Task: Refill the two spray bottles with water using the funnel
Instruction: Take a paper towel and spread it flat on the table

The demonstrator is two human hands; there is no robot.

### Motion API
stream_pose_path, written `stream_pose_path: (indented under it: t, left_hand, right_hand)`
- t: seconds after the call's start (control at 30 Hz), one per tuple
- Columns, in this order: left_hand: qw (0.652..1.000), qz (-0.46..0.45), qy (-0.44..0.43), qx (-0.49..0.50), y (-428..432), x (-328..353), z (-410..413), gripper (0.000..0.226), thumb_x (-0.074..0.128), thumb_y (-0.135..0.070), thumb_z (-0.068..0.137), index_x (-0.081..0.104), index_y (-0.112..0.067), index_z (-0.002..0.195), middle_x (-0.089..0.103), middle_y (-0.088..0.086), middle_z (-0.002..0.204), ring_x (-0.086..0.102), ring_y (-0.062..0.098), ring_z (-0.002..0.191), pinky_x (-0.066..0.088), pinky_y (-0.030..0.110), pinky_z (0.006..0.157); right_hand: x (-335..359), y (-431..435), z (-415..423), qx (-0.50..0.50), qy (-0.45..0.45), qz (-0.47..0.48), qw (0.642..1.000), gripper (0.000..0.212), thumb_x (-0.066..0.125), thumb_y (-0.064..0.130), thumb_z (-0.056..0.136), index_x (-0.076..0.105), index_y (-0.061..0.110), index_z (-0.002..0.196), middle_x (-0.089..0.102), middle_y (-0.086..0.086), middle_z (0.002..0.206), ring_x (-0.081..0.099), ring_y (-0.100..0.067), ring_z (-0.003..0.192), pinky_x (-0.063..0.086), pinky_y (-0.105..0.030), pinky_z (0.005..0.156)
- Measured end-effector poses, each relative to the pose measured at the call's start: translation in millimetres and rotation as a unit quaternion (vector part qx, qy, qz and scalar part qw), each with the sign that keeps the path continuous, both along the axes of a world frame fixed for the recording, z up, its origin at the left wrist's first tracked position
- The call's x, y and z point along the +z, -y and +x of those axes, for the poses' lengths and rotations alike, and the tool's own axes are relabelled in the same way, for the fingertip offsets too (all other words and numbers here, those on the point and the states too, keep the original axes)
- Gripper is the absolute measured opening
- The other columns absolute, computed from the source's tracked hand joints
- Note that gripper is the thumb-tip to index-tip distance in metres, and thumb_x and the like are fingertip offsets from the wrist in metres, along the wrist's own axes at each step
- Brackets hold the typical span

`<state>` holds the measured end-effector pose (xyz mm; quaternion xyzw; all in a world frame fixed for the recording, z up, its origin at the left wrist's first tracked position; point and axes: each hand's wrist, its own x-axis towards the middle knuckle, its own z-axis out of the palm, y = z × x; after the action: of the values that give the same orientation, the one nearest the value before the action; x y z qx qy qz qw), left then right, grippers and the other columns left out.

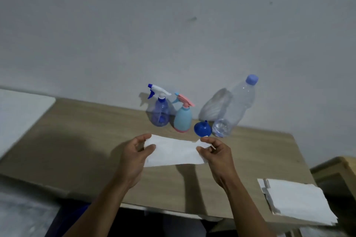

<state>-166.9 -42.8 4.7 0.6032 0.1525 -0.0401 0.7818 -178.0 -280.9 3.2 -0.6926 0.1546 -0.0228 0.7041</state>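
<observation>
A clear blue spray bottle with a white and blue trigger head stands at the back of the wooden table. Right beside it stands a light blue spray bottle with a pink head. A blue funnel lies on its side to the right of them, next to a tall clear water bottle with a blue cap on. My left hand and my right hand each pinch one end of a white paper towel, held stretched just above the table in front of the bottles.
A stack of white paper towels lies at the table's front right corner. A white board rests at the far left. A grey wall rises right behind the bottles. A wooden piece of furniture stands lower to the right.
</observation>
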Motion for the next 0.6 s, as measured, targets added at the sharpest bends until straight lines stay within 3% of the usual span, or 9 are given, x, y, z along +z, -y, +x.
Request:
stream_pose_path:
  t: [0.13,0.33,0.5,0.6]
  left_hand:
    - [0.998,0.058,-0.021,-0.027,-47,-11,16,0.038,0.066,0.012,0.085,0.063,-0.013,0.114,0.071,0.000,0.101,0.069,-0.006,0.074,0.052,0.009,0.061]
    - [0.991,0.087,-0.064,-0.081,-102,-37,44,0.051,0.072,0.010,0.081,0.063,-0.019,0.122,0.071,-0.002,0.109,0.070,0.008,0.085,0.058,0.024,0.078]
    - [0.988,0.135,-0.059,-0.051,-118,-53,61,0.034,0.077,0.006,0.078,0.070,-0.013,0.106,0.069,-0.004,0.099,0.068,0.000,0.077,0.059,0.020,0.065]
    - [0.987,0.145,-0.067,-0.031,-125,-68,71,0.018,0.078,0.001,0.079,0.073,-0.014,0.088,0.071,0.010,0.098,0.068,0.015,0.085,0.059,0.023,0.062]
  right_hand:
    - [-17,-45,22,0.044,-0.023,-0.059,0.997,0.025,0.075,0.002,0.084,0.073,0.018,0.103,0.062,-0.007,0.071,0.057,-0.020,0.067,0.051,-0.028,0.063]
    - [-36,-88,58,0.034,-0.037,-0.066,0.997,0.028,0.076,0.002,0.084,0.072,0.018,0.107,0.070,0.003,0.082,0.059,-0.013,0.070,0.053,-0.025,0.069]
    - [-43,-106,78,0.042,-0.058,-0.062,0.995,0.028,0.077,0.009,0.085,0.071,0.022,0.109,0.068,-0.003,0.087,0.059,-0.014,0.074,0.050,-0.026,0.067]
    - [-46,-112,86,0.033,-0.062,-0.069,0.995,0.031,0.079,0.012,0.083,0.071,0.022,0.111,0.069,-0.006,0.091,0.059,-0.017,0.076,0.051,-0.032,0.071]
